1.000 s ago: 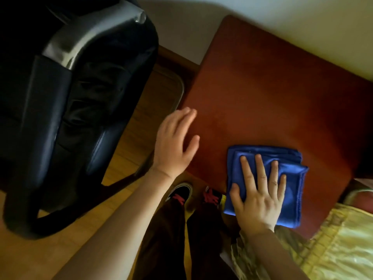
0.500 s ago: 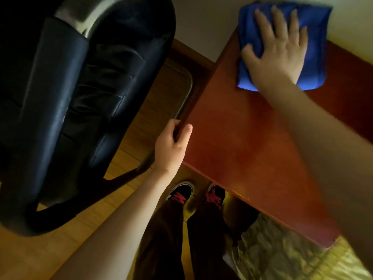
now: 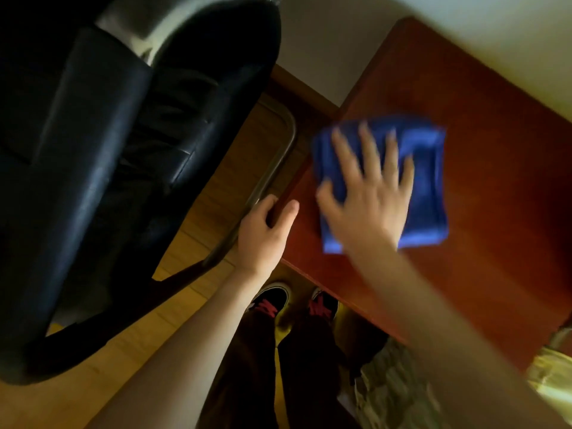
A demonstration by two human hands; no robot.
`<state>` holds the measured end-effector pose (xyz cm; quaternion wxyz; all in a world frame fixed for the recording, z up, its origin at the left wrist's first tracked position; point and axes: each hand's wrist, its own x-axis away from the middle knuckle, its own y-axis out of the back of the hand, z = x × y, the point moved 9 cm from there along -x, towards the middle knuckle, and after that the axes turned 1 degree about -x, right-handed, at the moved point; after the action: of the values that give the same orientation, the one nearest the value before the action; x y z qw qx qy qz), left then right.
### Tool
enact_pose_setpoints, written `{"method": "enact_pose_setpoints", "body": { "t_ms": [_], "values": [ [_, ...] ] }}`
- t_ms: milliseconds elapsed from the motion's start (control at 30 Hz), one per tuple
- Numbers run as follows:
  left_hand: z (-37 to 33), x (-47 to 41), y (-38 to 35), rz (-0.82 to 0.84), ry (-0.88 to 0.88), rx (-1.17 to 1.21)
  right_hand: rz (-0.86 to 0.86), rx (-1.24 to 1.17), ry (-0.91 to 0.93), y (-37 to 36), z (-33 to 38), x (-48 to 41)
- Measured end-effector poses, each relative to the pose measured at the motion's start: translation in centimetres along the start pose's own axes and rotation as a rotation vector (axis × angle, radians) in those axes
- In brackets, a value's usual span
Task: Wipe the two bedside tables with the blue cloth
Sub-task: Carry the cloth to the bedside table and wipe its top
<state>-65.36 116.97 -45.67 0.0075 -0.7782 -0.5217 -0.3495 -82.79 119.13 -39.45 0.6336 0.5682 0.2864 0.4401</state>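
Note:
A reddish-brown bedside table fills the right half of the head view. The folded blue cloth lies flat on its left part, blurred by motion. My right hand presses on the cloth with fingers spread. My left hand grips the table's near left corner, thumb on top and fingers curled over the side edge.
A black leather chair with a metal frame stands close to the table's left side on the wooden floor. My shoes are below the table's front edge. Patterned bedding lies at the lower right. A pale wall runs behind.
My right hand slid the cloth from the near edge to the table's far corner, then back toward the middle left. My left hand dropped onto the table's corner and holds it.

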Motion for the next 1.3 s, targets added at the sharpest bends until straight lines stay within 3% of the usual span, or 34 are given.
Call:
{"method": "enact_pose_setpoints", "body": {
  "t_ms": [100, 200, 267, 367, 467, 533, 733, 900, 1033, 1200, 1300],
  "values": [
    [-0.6, 0.1, -0.1, 0.015, -0.084, -0.017, -0.046, -0.001, -0.047, 1.0, -0.5, -9.9],
    [-1.4, 0.5, 0.1, -0.003, -0.113, 0.02, -0.072, -0.009, -0.071, 1.5, -0.5, -11.4],
    [-1.2, 0.6, 0.3, -0.036, -0.089, 0.042, -0.097, -0.028, -0.012, 1.4, 0.5, -7.0],
    [-1.1, 0.6, 0.5, -0.05, -0.06, 0.024, 0.022, -0.053, 0.041, -0.8, 2.4, 4.0],
    [-1.1, 0.5, 0.4, -0.035, -0.037, 0.004, 0.115, -0.041, -0.011, -2.5, 2.9, 12.6],
    [-1.2, 0.5, 0.4, -0.028, -0.042, 0.002, 0.11, -0.046, -0.062, -2.7, 2.1, 13.2],
    [-1.2, 0.1, 0.2, -0.044, -0.137, -0.004, -0.116, -0.064, -0.157, 0.9, -2.1, -4.0],
    [-1.3, 0.3, 0.1, -0.05, -0.181, -0.009, -0.12, -0.026, -0.222, 2.8, -5.0, -14.3],
    [-1.9, 0.7, 0.1, -0.063, -0.164, -0.05, -0.17, -0.035, -0.133, 2.7, -4.3, -6.2],
    [-1.8, 0.7, 0.0, -0.003, -0.143, -0.075, 0.012, -0.024, -0.191, -0.7, -4.8, 13.5],
    [-2.2, 0.6, 0.1, -0.013, -0.173, -0.077, 0.042, -0.026, -0.246, -1.8, -5.3, 18.1]
  ]
}}
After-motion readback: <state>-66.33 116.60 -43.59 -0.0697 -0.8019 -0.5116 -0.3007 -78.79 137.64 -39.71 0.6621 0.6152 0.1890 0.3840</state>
